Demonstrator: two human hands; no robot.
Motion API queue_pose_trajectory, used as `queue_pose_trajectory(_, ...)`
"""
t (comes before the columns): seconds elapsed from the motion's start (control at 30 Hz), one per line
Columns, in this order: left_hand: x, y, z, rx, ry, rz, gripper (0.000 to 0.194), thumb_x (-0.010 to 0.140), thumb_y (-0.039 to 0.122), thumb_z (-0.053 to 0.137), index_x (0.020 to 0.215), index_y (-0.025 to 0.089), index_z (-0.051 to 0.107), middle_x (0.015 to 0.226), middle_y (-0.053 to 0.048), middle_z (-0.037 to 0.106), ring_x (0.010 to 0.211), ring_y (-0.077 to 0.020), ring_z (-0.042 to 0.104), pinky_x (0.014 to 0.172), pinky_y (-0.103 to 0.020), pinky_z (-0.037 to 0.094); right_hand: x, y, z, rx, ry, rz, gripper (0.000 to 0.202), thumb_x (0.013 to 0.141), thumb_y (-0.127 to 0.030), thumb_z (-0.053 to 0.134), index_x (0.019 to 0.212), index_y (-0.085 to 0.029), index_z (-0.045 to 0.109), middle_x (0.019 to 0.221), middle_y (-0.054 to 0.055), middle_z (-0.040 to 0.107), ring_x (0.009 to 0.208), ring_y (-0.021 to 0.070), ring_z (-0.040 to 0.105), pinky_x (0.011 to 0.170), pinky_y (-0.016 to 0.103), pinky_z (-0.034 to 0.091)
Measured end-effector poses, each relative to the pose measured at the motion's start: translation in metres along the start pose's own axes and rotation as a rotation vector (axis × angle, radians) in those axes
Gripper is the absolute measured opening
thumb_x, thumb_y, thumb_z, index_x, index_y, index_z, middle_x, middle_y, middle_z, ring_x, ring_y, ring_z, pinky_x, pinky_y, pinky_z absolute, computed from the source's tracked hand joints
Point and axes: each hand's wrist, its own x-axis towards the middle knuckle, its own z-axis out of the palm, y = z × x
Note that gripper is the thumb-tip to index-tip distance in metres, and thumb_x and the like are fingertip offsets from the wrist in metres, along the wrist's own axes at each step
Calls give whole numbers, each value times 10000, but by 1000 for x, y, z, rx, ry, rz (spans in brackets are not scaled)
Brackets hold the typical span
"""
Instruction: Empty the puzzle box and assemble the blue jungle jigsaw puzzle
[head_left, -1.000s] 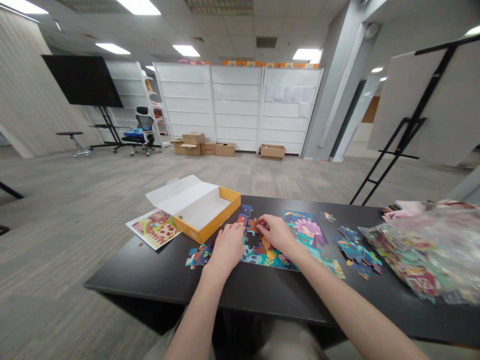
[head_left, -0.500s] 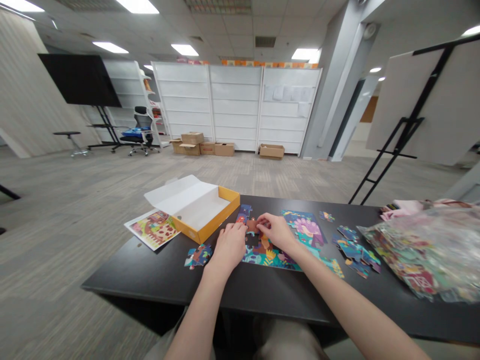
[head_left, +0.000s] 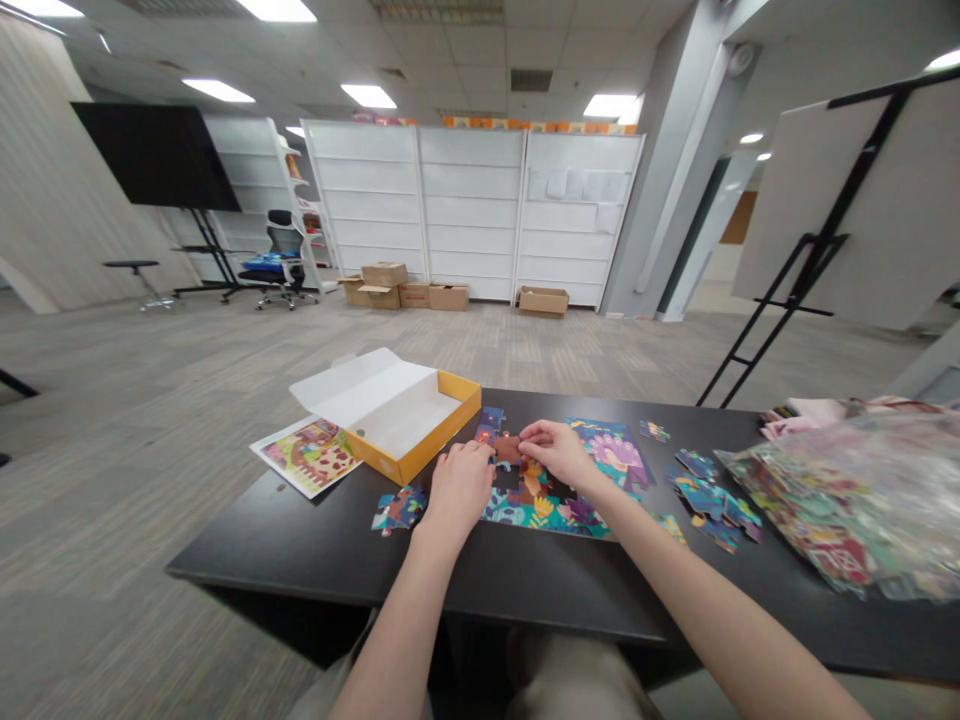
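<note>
A partly joined jigsaw puzzle [head_left: 540,513] with a colourful picture lies on the black table, a dark gap showing in its middle. My right hand [head_left: 559,452] pinches a brown puzzle piece [head_left: 507,450] at its right edge, over the puzzle's left part. On the left side of the puzzle rests my left hand [head_left: 461,482], fingers stretched out and tips close to the brown piece. The hand hides part of the puzzle's left edge. Loose puzzle pieces [head_left: 399,508] lie left of that hand, and a larger pile of puzzle pieces [head_left: 718,508] lies right of the puzzle.
An open yellow box [head_left: 420,450] with a white inside stands at the table's back left, beside a picture sheet [head_left: 307,458]. A clear plastic bag [head_left: 855,500] full of colourful things fills the table's right end. Cardboard boxes [head_left: 382,285] stand by the far white shelves.
My right hand has shifted slightly right and the brown piece with it. The left hand stays nearly in place. The view has moved a little.
</note>
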Motion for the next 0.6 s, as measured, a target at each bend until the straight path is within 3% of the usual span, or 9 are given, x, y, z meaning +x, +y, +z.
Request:
queue_pose_trajectory(0.2,-1,1,-2,15,-27,-21,259,963,227,501,1151,229,680,1195,-83,683,1109,-248,602,953,-374,473,-2,-1,0,-18,-12,14,85,754,-207,678,818,-200,622,695,24,741,658,190,741,644,285,590)
queue_pose_trajectory(0.4,-2,-2,-2,-28,-19,-22,368,923,92,453,1167,245,681,1202,-70,686,1105,-246,611,930,-369,486,-2,-4,-3,15,-28,-3,115,717,-203,708,808,-191,639,712,28,744,665,188,734,659,291,590)
queue_pose_trajectory(0.6,-3,-12,-5,-94,-11,-64,381,931,94,437,1163,253,695,1199,-45,701,1077,-229,639,895,-328,499,-8,-13,-11,130,-190,103,244,686,-299,766,849,-180,629,713,33,754,690,187,739,630,278,577)
